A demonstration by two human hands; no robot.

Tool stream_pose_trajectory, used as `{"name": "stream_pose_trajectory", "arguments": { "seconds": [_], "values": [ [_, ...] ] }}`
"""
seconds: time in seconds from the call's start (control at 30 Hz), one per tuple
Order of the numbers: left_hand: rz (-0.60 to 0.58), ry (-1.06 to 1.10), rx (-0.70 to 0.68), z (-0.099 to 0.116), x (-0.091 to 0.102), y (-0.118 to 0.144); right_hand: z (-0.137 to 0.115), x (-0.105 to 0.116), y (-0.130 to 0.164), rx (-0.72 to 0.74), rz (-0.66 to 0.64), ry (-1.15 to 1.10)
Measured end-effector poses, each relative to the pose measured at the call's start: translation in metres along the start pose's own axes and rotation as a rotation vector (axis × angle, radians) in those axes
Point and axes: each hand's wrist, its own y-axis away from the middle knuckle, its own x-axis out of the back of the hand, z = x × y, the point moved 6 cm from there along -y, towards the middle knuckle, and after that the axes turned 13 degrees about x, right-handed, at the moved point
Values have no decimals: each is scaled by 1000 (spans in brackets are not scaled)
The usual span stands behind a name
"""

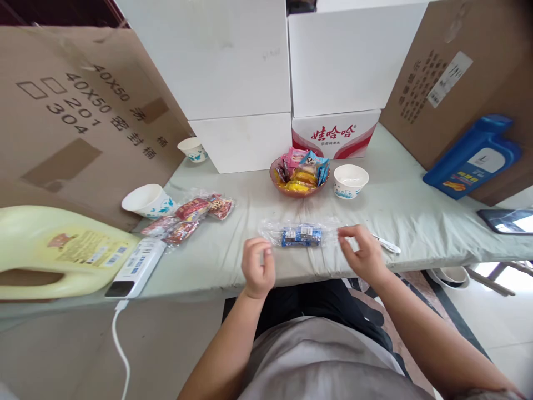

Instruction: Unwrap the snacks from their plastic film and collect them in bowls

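— So, where are we with this? Our left hand (pixel 258 266) sits at the near edge of the counter (pixel 416 216), fingers curled in loosely, and we cannot make out that it has hold of anything; it lies just beside the left end of the clear plastic bag (pixel 302 233).

— And our right hand (pixel 361 253) is at the bag's right end, thumb and fingertips pinched nearly together on the loose film there, as far as we can tell. The bag lies flat near the counter's front edge, between our two hands, with blue-wrapped sweets (pixel 300 235) in its middle.

— To handle it well, we judge we should hold the film by both ends, keep it low over the cloth, and pull gently, since thin plastic tears and the sweets could spill.

— Agreed. What can't we read?

— Whether the right grip truly clamps the film or only touches it; the plastic is see-through and blends with the cloth. How many sweets are inside is unclear too.

— A white pen-like thing (pixel 387 244) is half hidden behind our right hand. The snack bowl (pixel 300 178) stands farther back, a paper bowl (pixel 351 180) just right of it, red-packed bags (pixel 187 216) to the left. The yellow jug (pixel 54 250) is cut off at the left edge.
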Motion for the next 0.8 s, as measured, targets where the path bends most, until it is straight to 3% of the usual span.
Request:
{"name": "stream_pose_trajectory", "arguments": {
  "seconds": [0.07,0.13,0.23,0.33,0.47,0.6,0.7,0.8],
  "values": [
    [-288,-126,-127,13,-22,0,-12,-26,-12,116,-200,-93],
    [-422,-298,-105,7,-39,-5,-9,-48,-21,130,-332,-46],
    [-413,-473,-30,-14,-44,-14,12,-61,-26,39,-415,149],
    [-377,-498,-124,-17,-28,-9,20,-54,-17,66,-447,225],
    [-394,-473,-270,0,4,19,3,-27,7,200,-420,140],
    [-681,-312,-301,28,18,46,-20,-2,13,243,-378,-36],
    [-824,-78,-330,54,13,44,-31,0,-7,267,-310,-84],
    [-702,-22,-247,60,-9,16,-27,-24,-35,273,-346,-76]
  ]
}}
